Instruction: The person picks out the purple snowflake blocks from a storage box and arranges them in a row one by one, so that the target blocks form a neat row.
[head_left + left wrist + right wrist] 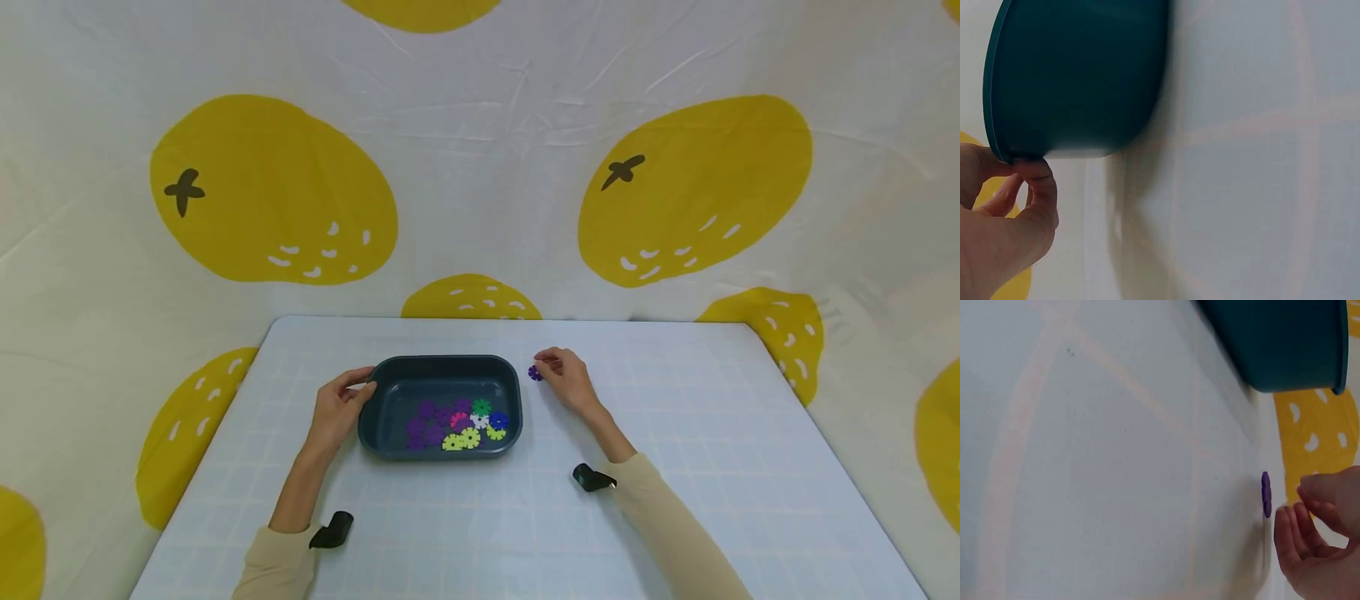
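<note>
Purple disc (534, 374) is just beside the fingertips of the right hand (567, 381), its thumb and fingers bent, narrow gap; contact unclear. Left hand (334, 412) pinches rim of tray (392, 414), between both hands, coloured discs (433, 433) inside.

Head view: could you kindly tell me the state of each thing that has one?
Tray: upright, partly filled.
Discs inside it: clustered toward the near right.
Purple disc: flat, outside the tray.
Left hand: pinching the tray's edge.
Right hand: fingers bent, near the purple disc.
Backdrop: hanging, creased.
</note>
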### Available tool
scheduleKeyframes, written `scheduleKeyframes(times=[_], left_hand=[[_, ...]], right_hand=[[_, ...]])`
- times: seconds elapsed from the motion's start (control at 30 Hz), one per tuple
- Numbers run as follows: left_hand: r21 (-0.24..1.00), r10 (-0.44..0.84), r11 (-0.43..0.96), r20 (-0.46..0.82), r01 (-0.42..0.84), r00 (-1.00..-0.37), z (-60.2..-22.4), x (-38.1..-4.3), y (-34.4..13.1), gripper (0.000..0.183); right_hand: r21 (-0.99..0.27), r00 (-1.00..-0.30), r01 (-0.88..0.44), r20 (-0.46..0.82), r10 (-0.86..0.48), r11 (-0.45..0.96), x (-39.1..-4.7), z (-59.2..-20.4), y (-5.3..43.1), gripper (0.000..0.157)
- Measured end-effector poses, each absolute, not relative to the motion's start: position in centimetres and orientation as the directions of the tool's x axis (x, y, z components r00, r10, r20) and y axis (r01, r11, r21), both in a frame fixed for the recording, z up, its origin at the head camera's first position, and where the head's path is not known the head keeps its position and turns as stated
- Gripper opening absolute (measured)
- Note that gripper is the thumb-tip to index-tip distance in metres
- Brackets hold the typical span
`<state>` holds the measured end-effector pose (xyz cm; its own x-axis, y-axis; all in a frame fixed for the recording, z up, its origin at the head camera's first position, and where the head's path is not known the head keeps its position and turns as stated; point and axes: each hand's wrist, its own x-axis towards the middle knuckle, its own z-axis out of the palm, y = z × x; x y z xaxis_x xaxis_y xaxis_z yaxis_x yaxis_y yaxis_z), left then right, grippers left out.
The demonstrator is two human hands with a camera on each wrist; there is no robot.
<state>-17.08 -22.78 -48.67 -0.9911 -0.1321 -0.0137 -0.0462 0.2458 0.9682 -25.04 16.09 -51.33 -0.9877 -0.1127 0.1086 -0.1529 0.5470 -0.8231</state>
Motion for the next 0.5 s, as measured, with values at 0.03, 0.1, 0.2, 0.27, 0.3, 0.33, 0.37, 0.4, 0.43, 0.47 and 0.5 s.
scheduleKeyframes(times=[0.03,0.1,0.2,0.27,0.3,0.33,0.37,0.4,0.43,0.47,0.5], left_hand=[[0.969,-0.131,0.242,-0.018,-0.049,-0.991,-48.7,-17.1,-22.8,0.039],[0.97,-0.129,0.237,-0.026,-0.056,-0.991,-48.7,-17.1,-22.8,0.039],[0.969,-0.135,0.238,-0.037,-0.069,-0.99,-48.7,-17.1,-22.8,0.04],[0.966,-0.139,0.246,-0.041,-0.075,-0.989,-48.6,-17.1,-22.8,0.039],[0.966,-0.141,0.247,-0.041,-0.075,-0.989,-48.6,-17.1,-22.8,0.039],[0.966,-0.143,0.25,-0.037,-0.072,-0.989,-48.5,-17.0,-22.7,0.038],[0.966,-0.143,0.251,-0.032,-0.067,-0.989,-48.5,-17.0,-22.7,0.038],[0.966,-0.141,0.251,-0.028,-0.064,-0.99,-48.4,-16.9,-22.7,0.038],[0.967,-0.14,0.249,-0.024,-0.058,-0.99,-48.4,-16.9,-22.6,0.038],[0.967,-0.139,0.248,-0.019,-0.053,-0.99,-48.4,-16.8,-22.6,0.038],[0.968,-0.138,0.246,-0.017,-0.051,-0.99,-48.3,-16.8,-22.6,0.038]], right_hand=[[-0.826,-0.987,-0.159,0.114,-0.116,0.541,-24.9,-51.1,16.0,0.019],[-0.828,-0.984,-0.172,0.123,-0.126,0.533,-24.7,-50.6,15.8,0.019],[-0.829,-0.979,-0.197,0.141,-0.145,0.523,-24.4,-49.8,15.2,0.019],[-0.83,-0.974,-0.218,0.154,-0.164,0.514,-24.3,-49.2,14.7,0.018],[-0.83,-0.971,-0.23,0.162,-0.174,0.509,-24.2,-48.9,14.4,0.018],[-0.826,-0.967,-0.245,0.172,-0.186,0.508,-24.1,-48.6,14.1,0.018],[-0.824,-0.964,-0.257,0.181,-0.196,0.505,-24.1,-48.3,13.9,0.018],[-0.82,-0.96,-0.269,0.189,-0.204,0.505,-24.0,-48.1,13.6,0.018],[-0.819,-0.958,-0.277,0.195,-0.21,0.503,-24.0,-47.9,13.4,0.018],[-0.819,-0.956,-0.284,0.199,-0.216,0.499,-23.9,-47.7,13.1,0.018],[-0.819,-0.953,-0.292,0.205,-0.222,0.495,-23.8,-47.5,12.9,0.018]])
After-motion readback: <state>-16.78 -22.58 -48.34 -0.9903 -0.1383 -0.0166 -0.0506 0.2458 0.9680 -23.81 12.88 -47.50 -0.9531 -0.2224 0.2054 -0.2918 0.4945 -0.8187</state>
